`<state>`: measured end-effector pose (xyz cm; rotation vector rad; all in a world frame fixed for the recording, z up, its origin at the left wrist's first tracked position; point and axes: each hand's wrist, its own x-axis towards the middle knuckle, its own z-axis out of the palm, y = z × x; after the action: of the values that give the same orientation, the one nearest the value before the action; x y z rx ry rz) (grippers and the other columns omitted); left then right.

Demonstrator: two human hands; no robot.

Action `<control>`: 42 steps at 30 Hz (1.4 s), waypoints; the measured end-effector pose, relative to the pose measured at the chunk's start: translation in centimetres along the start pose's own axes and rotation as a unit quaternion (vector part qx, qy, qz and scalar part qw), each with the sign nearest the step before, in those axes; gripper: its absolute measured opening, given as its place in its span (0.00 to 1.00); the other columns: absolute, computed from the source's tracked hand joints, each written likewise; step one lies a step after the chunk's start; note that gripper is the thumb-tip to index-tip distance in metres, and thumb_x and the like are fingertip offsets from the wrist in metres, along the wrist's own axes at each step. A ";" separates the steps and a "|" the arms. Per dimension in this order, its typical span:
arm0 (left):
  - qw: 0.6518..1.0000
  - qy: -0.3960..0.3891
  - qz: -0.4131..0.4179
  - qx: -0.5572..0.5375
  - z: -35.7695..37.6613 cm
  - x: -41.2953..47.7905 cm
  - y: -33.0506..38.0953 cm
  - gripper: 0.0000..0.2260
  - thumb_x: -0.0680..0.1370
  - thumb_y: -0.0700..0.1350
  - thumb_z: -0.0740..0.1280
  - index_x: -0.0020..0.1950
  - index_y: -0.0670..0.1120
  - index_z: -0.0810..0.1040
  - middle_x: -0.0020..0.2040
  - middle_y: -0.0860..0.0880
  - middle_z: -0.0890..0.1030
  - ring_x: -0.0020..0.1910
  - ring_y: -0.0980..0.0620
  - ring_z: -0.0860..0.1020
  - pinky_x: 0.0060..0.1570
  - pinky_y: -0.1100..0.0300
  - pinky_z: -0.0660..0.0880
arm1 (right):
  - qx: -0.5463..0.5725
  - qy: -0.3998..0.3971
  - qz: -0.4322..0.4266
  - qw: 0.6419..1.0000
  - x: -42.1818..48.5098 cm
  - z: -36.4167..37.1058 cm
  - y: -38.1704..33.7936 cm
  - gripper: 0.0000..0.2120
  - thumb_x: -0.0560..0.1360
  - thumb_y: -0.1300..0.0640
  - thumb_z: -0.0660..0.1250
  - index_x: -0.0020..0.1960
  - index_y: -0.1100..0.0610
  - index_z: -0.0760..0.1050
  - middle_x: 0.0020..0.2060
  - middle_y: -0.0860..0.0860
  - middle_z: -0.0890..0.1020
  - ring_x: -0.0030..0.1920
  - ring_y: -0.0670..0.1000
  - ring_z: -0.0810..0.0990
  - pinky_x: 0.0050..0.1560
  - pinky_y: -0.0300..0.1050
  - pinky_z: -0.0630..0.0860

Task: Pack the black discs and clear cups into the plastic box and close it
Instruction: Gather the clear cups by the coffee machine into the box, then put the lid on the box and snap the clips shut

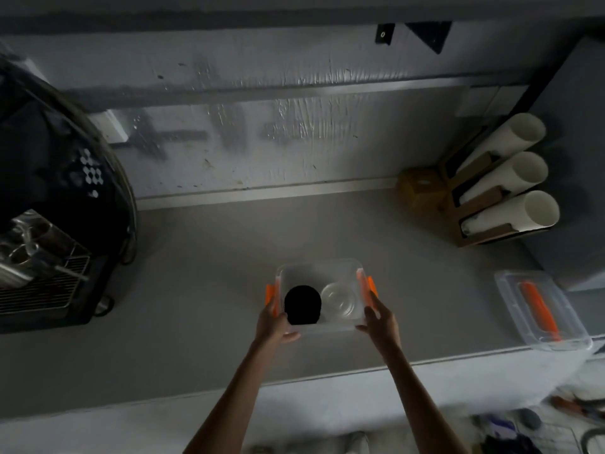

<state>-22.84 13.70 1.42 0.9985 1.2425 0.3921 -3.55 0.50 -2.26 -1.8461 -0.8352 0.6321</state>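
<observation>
A clear plastic box [314, 271] with orange side latches stands open on the grey counter, near its middle. Inside it, black discs [302, 305] lie on the left and clear cups [339, 301] sit on the right. My left hand [273, 326] grips the box at its near left corner, beside the left latch. My right hand [379, 317] holds the near right corner, fingers against the right orange latch. The clear lid [541, 311] with an orange handle lies apart at the counter's right edge.
A black coffee machine [55, 204] with a metal drip grille fills the left side. A cardboard holder with three stacks of white cups [510, 181] leans at the back right. The counter's front edge [327, 376] runs just below my forearms.
</observation>
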 end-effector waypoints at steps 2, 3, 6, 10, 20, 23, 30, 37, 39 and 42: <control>1.000 -0.001 -0.008 -0.006 -0.3 0.5 -0.9 0.40 0.54 0.71 0.66 0.67 0.69 0.67 0.74 0.53 0.68 0.61 0.42 0.78 0.42 0.41 0.82 | -0.003 -0.015 -0.013 1.000 -0.3 0.1 0.5 0.30 0.73 0.35 0.57 0.74 0.38 0.59 0.75 0.39 0.61 0.64 0.47 0.72 0.36 0.50 0.84; 1.000 -0.002 -0.007 -0.010 -0.4 0.7 -1.0 0.39 0.55 0.70 0.66 0.67 0.69 0.67 0.74 0.54 0.67 0.61 0.42 0.78 0.41 0.41 0.82 | 0.006 -0.021 -0.012 1.000 -0.4 0.1 0.7 0.31 0.72 0.36 0.56 0.74 0.38 0.58 0.75 0.37 0.60 0.67 0.47 0.70 0.37 0.51 0.84; 1.000 0.009 -0.015 -0.007 -0.2 1.2 -1.2 0.36 0.59 0.66 0.66 0.68 0.69 0.65 0.76 0.54 0.64 0.62 0.41 0.76 0.39 0.43 0.82 | 0.038 -0.031 -0.011 0.999 -0.5 -0.4 0.7 0.32 0.71 0.37 0.56 0.74 0.37 0.56 0.75 0.35 0.57 0.70 0.47 0.66 0.37 0.53 0.84; 0.994 0.016 0.017 0.102 0.6 1.1 -1.2 0.28 0.68 0.63 0.63 0.65 0.78 0.58 0.77 0.58 0.58 0.64 0.39 0.74 0.34 0.42 0.82 | 0.036 -0.044 -0.034 0.998 -0.5 -0.3 1.0 0.31 0.73 0.38 0.49 0.75 0.36 0.50 0.76 0.33 0.51 0.75 0.47 0.56 0.47 0.61 0.81; 0.790 0.280 0.186 0.513 11.5 -0.4 0.1 0.28 0.81 0.47 0.59 0.78 0.51 0.51 0.78 0.36 0.54 0.74 0.33 0.59 0.69 0.37 0.60 | 0.153 -0.078 0.176 0.969 0.7 -9.9 7.0 0.44 0.62 0.25 0.52 0.74 0.43 0.60 0.64 0.49 0.74 0.49 0.51 0.81 0.44 0.55 0.78; 0.756 0.222 0.292 0.542 21.3 0.7 -0.5 0.21 0.79 0.47 0.57 0.71 0.43 0.69 0.66 0.33 0.74 0.63 0.33 0.74 0.62 0.40 0.71 | 0.042 -0.014 0.166 0.985 2.4 -17.9 11.4 0.28 0.64 0.27 0.53 0.55 0.42 0.74 0.45 0.50 0.83 0.45 0.57 0.84 0.49 0.60 0.80; 0.840 -0.061 0.166 0.514 43.5 -0.7 -3.6 0.09 0.77 0.43 0.60 0.51 0.47 0.79 0.56 0.42 0.82 0.57 0.41 0.79 0.54 0.53 0.74 | -0.178 0.143 0.231 0.946 5.5 -36.9 17.1 0.26 0.75 0.42 0.51 0.55 0.56 0.80 0.52 0.62 0.83 0.54 0.64 0.80 0.55 0.53 0.75; 0.911 -0.114 0.056 0.391 56.5 3.8 -8.3 0.14 0.74 0.47 0.59 0.52 0.40 0.77 0.56 0.35 0.80 0.55 0.37 0.79 0.54 0.45 0.78 | -0.229 0.083 0.316 0.917 8.6 -45.9 26.2 0.21 0.78 0.50 0.56 0.67 0.59 0.71 0.65 0.63 0.74 0.64 0.63 0.72 0.64 0.54 0.69; 0.905 -0.122 0.046 0.405 58.3 3.7 -9.6 0.19 0.78 0.46 0.60 0.66 0.38 0.72 0.66 0.34 0.74 0.64 0.37 0.73 0.64 0.49 0.71 | -0.234 0.079 0.315 0.916 8.1 -44.8 27.4 0.22 0.77 0.50 0.58 0.67 0.61 0.68 0.66 0.62 0.71 0.67 0.62 0.68 0.68 0.52 0.64; 0.885 -0.120 0.052 0.447 59.0 2.6 -11.3 0.27 0.79 0.45 0.61 0.75 0.36 0.57 0.74 0.32 0.60 0.72 0.35 0.63 0.71 0.50 0.62 | -0.200 0.146 0.324 0.913 6.6 -42.2 26.8 0.20 0.77 0.52 0.58 0.64 0.64 0.67 0.64 0.62 0.70 0.66 0.62 0.68 0.66 0.52 0.65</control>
<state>28.90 -14.89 -9.75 1.8411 1.1388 -0.2720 38.58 -25.83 -10.85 -2.5479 -0.1300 0.5848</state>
